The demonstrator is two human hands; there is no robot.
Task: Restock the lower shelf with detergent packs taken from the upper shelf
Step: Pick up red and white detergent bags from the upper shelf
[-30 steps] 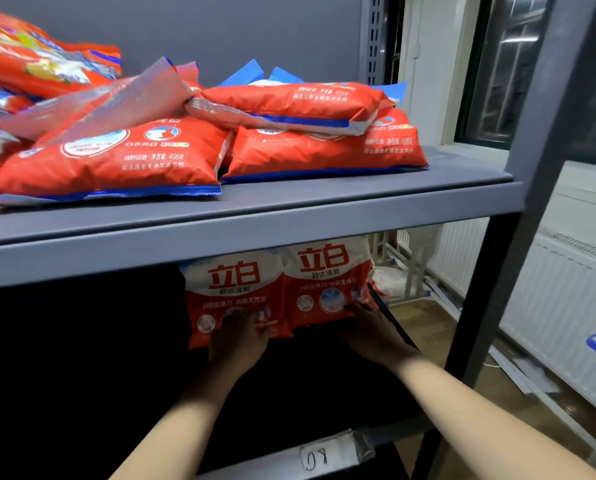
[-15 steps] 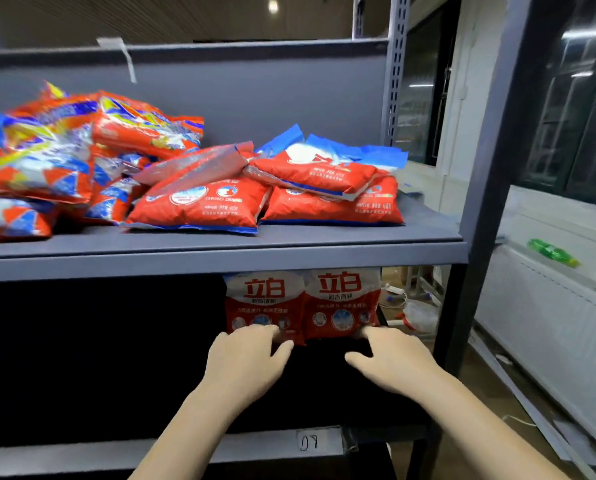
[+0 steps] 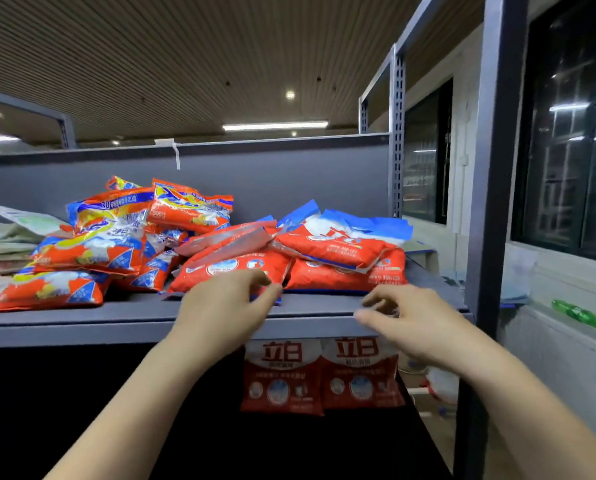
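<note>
The left hand [image 3: 225, 308] is raised to the front edge of the upper shelf [image 3: 82, 323], its fingers loosely curled and its fingertips at the near corner of a red detergent pack [image 3: 234, 270] lying flat on that shelf; whether they pinch the pack or only touch it cannot be told. The right hand [image 3: 416, 322] hovers just in front of the same shelf edge, fingers spread and relaxed, holding nothing.

Just behind the right hand on the upper shelf lies a second red pack [image 3: 345, 277], with a third pack with a blue top [image 3: 338, 242] resting across it. Further left on the shelf is a loose heap of orange, blue and yellow packs [image 3: 116, 244], and at the far left edge some pale flat bags [image 3: 9, 233].

Below the upper shelf, on the lower shelf, two red and white packs [image 3: 321, 375] stand upright side by side, touching, between the two forearms. Right of the shelf frame, a green bottle [image 3: 579, 313] lies on a ledge under the dark windows.
</note>
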